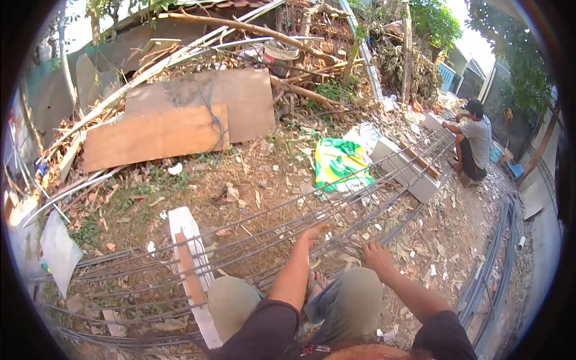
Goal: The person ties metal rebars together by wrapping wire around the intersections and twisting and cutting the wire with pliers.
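Observation:
A long cage of thin steel rebar (264, 240) stretches diagonally in front of my bent knees. My left hand (312, 234) is on its bars, with the fingers bent around the rebar. Nearer to me on the right, my right hand (378, 258) is closed beside the cage's near bars. Whatever lies between its fingers is too small to make out. Thin wire or stirrup ends (348, 247) show between the two hands. Under the cage on the left lies a white block (183, 221) with a wooden strip (187, 264) on it.
Another person (477, 141) squats at the cage's far end. A white block (390, 157) supports the cage there. A green and yellow sack (342, 165) lies beyond the bars. Loose rebar (495, 258) runs along the right wall. Plywood sheets (156, 135) and branches are piled behind.

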Tool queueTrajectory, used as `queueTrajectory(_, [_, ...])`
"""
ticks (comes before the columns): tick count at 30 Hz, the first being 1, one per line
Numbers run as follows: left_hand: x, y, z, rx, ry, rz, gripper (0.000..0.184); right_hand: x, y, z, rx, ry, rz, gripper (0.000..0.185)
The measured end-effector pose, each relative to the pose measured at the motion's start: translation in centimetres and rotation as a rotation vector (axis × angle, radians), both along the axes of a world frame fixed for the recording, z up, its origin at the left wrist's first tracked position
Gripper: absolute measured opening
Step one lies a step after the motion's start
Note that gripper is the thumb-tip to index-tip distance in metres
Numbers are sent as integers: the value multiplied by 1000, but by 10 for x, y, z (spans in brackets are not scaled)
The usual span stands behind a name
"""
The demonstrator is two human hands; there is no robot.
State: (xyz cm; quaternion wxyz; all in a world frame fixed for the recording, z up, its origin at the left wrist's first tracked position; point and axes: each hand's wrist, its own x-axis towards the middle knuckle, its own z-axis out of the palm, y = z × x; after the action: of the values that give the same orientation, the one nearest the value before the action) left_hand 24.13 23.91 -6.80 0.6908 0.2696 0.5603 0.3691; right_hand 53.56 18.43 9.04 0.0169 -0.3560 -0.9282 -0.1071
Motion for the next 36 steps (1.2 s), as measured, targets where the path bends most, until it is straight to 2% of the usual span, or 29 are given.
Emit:
queueTrajectory(3, [-10,0,10,-54,-9,86,89,-3,14,-15,-214,60,-147,38])
queueTrajectory(4, [-7,-7,13,-78,-26,113,86,-1,18,-17,-442,142,-168,37])
queueTrajectory(5, [-7,-6,13,-69,-18,101,97,1,26,-19,-670,221,-185,37])
queueTrajectory(7, [-6,-11,28,15,18,113,101,7,33,-40,-1033,403,-251,36])
queueTrajectory(9, [-8,-9,25,75,56,57,110,17,28,-73,-1015,571,-157,37])
queueTrajectory(10, [-4,-19,43,47,94,106,114,22,21,-89,-1014,650,-117,38])
queueTrajectory(11, [-4,-23,45,38,143,135,119,32,22,-120,-1115,753,-134,39])
queueTrajectory(12, [-5,-27,46,28,191,163,124,30,0,-107,-1318,882,-257,40])
queueTrajectory(13, [-1,-37,58,0,287,273,124,32,-14,-106,-1352,951,-309,41])
queueTrajectory(14, [-4,-41,59,33,483,262,115,29,-21,-106,-1306,983,-325,41])
queueTrajectory(17, [4,-82,102,207,901,300,69,14,-30,-92,-1075,998,-381,43])
queueTrajectory(18, [17,-100,133,280,958,334,60,9,-34,-82,-1008,982,-404,44])
queueTrajectory(20, [44,-117,166,420,855,249,56,-7,-27,-62,-921,934,-440,45])
queueTrajectory(23, [83,-116,149,571,763,157,47,-37,-29,-22,-830,1014,-354,41])
queueTrajectory(26, [94,-120,135,425,429,252,43,-48,-33,-18,-695,984,-293,38])
queueTrajectory(27, [91,-121,135,471,516,227,42,-49,-35,-17,-638,949,-283,38])
queueTrajectory(30, [84,-123,134,453,455,110,46,-49,-44,-14,-854,1076,-487,41])
queueTrajectory(33, [91,-120,119,448,520,35,47,-41,-42,-23,-971,1251,-445,46])
queueTrajectory(36, [95,-124,118,445,315,36,43,-31,-29,-26,-851,1122,-412,49])
